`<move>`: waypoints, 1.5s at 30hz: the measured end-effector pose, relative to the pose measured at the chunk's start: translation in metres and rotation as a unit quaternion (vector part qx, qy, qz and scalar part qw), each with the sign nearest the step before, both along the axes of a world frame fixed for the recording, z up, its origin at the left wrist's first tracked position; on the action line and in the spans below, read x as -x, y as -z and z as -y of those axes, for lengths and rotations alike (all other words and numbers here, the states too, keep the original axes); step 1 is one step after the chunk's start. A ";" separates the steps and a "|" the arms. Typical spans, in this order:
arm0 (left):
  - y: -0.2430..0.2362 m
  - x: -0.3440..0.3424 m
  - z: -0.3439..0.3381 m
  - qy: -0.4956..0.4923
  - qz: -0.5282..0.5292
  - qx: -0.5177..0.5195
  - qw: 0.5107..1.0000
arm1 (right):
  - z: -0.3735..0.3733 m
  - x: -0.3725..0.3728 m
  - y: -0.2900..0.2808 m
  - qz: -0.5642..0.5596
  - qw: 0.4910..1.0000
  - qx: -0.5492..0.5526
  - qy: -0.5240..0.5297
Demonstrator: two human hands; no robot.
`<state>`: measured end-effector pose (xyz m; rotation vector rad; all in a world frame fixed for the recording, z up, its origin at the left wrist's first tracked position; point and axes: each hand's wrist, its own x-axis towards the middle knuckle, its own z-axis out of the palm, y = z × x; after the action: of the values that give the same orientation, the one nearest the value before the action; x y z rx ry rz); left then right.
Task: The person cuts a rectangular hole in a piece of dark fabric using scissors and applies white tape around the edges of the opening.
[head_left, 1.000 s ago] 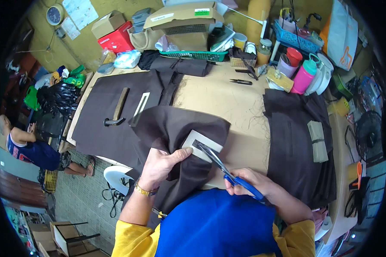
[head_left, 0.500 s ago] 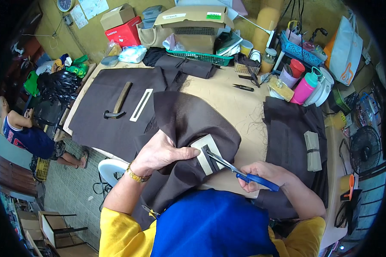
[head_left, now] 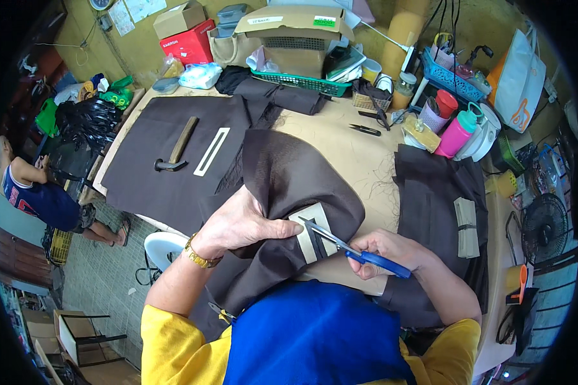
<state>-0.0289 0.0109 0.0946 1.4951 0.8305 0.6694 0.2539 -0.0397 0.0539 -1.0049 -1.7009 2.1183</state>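
My left hand grips dark brown cloth lifted off the table, its thumb pressed on the edge of a cream rectangular frame-shaped piece on the cloth. In my right hand is a pair of scissors with blue handles. Their metal blades point left and lie at the slot inside the cream piece, where dark strips of cloth show. Whether the tips are through the cloth cannot be made out. My left fingers are mostly hidden behind the fold.
Left of the lifted cloth, a hammer and another cream slotted frame lie on a brown panel. Thread snips rest farther back. A bundle of cream strips lies on dark cloth at right. A person sits at far left.
My right hand and the scissors have shifted slightly left and up, with the blades still at the slot. The top fold of the held cloth has moved a little to the right.
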 end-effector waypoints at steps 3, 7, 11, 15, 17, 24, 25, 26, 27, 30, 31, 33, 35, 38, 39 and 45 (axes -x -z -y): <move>-0.002 -0.001 0.000 0.008 0.004 0.007 1.000 | -0.002 -0.004 0.010 0.060 0.998 -0.031 -0.008; -0.005 -0.001 0.001 0.004 -0.010 -0.009 1.000 | -0.003 -0.003 0.007 0.051 0.998 -0.033 -0.010; -0.008 -0.002 0.003 0.011 0.003 0.014 1.000 | 0.000 -0.002 0.009 0.022 0.999 -0.028 0.000; -0.007 -0.001 0.002 0.023 -0.016 0.003 1.000 | 0.001 -0.004 0.011 0.018 1.000 -0.020 0.001; -0.007 -0.001 0.003 0.023 -0.019 0.008 1.000 | 0.002 -0.003 0.011 0.013 1.000 -0.004 0.008; -0.004 -0.003 0.002 0.026 -0.012 0.005 1.000 | 0.003 -0.005 0.016 0.034 0.999 0.001 0.010; -0.004 -0.004 0.002 0.028 -0.012 0.001 1.000 | 0.004 -0.005 0.017 0.029 0.999 0.003 0.015; -0.003 -0.004 0.001 0.029 -0.013 -0.002 0.999 | 0.005 -0.005 0.019 0.024 0.999 0.006 0.021; -0.002 -0.004 0.001 0.031 -0.013 -0.006 0.999 | 0.006 -0.005 0.020 0.020 0.999 0.009 0.026; 0.001 -0.005 0.001 0.026 0.001 -0.018 1.000 | 0.006 -0.001 0.016 0.029 0.999 0.010 0.034; 0.001 -0.005 0.001 0.025 -0.001 -0.016 1.000 | 0.007 -0.001 0.017 0.028 0.999 0.013 0.034; 0.002 -0.005 0.000 0.022 -0.006 -0.010 1.000 | 0.006 -0.002 0.021 0.026 0.999 0.020 0.033; 0.003 -0.007 0.001 0.011 0.011 0.003 1.000 | 0.006 -0.003 0.029 -0.016 0.999 0.018 0.024; 0.016 -0.003 -0.006 -0.011 0.001 -0.058 0.998 | 0.000 -0.009 0.036 -0.028 0.977 0.196 0.081; 0.024 0.003 -0.011 -0.019 -0.008 -0.092 0.996 | -0.004 -0.014 0.037 -0.024 0.953 0.282 0.111; 0.047 -0.006 -0.023 -0.344 0.052 -0.306 0.886 | 0.000 -0.002 0.037 -0.073 0.968 -0.110 0.212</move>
<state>-0.0225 0.0337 0.0471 1.6818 1.1402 1.6513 0.2558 -0.0399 0.0171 -1.0109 -1.4546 1.6492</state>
